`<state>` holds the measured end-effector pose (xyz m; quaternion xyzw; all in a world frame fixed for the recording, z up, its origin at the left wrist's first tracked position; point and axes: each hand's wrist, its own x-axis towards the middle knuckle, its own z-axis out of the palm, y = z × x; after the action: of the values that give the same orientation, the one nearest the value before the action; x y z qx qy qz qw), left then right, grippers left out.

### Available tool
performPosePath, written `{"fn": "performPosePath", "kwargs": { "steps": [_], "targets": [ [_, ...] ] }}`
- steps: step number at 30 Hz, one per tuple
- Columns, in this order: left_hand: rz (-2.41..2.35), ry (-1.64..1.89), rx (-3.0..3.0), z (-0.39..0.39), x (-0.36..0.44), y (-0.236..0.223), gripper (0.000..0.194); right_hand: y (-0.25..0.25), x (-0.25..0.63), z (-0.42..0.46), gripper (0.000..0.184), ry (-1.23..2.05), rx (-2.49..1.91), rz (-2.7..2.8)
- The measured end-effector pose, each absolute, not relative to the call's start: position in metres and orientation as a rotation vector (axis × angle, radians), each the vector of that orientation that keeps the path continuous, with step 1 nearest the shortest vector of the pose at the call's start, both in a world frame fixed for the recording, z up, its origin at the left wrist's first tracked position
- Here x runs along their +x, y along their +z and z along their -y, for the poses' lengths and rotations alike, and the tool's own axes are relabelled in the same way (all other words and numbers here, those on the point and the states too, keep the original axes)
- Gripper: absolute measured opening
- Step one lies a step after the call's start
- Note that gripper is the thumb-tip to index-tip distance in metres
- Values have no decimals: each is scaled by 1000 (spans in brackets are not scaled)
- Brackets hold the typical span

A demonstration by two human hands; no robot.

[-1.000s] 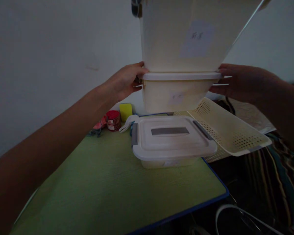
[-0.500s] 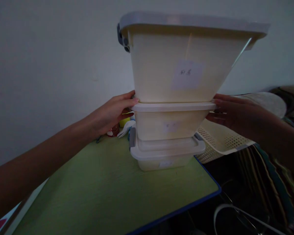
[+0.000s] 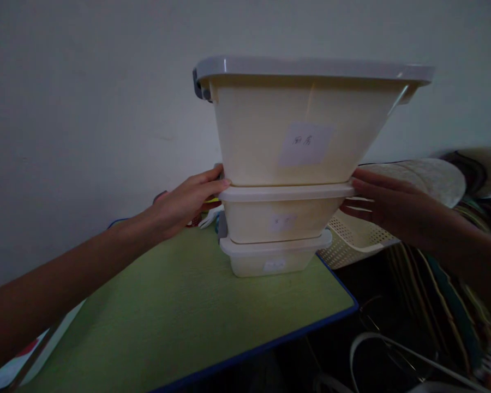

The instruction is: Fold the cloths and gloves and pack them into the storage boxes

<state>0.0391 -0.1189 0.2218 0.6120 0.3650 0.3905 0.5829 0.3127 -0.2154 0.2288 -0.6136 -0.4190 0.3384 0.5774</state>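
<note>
Three lidded plastic storage boxes form a stack on the green tabletop. The large top box [image 3: 253, 131] has a pale lid, a grey latch on its left and a handwritten paper label. Below it is a shallower middle box [image 3: 245, 218], and at the base a bottom box [image 3: 245, 266] rests on the table. My left hand [image 3: 192, 199] grips the left end of the middle box's lid rim, thumb on top and fingers beneath. At the right end of that rim my right hand [image 3: 387, 196] holds the same way, its fingertips partly hidden.
The green table [image 3: 155, 305] has a blue edge. To the right stands a cream perforated basket [image 3: 347, 248], beside striped fabric [image 3: 417, 295] and a rolled pale bundle [image 3: 433, 177]. Small items, including something white [image 3: 209, 217], lie behind my left hand. A wall rises behind.
The upper two boxes and both hands appear lower in the view. The middle box's base now shows close to the bottom lid's front edge, hiding most of that lid's top. The viewpoint has shifted too.
</note>
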Motion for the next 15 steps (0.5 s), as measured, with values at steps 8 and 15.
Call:
{"fn": "performPosePath", "kwargs": {
  "steps": [8, 15],
  "targets": [
    [-756, 902, 1493, 114, 39, 219, 45, 229, 309, 212, 18, 830, -1396, 906],
    [-773, 949, 1520, 118, 42, 216, 47, 226, 317, 207, 14, 871, -1312, 976]
  ]
}}
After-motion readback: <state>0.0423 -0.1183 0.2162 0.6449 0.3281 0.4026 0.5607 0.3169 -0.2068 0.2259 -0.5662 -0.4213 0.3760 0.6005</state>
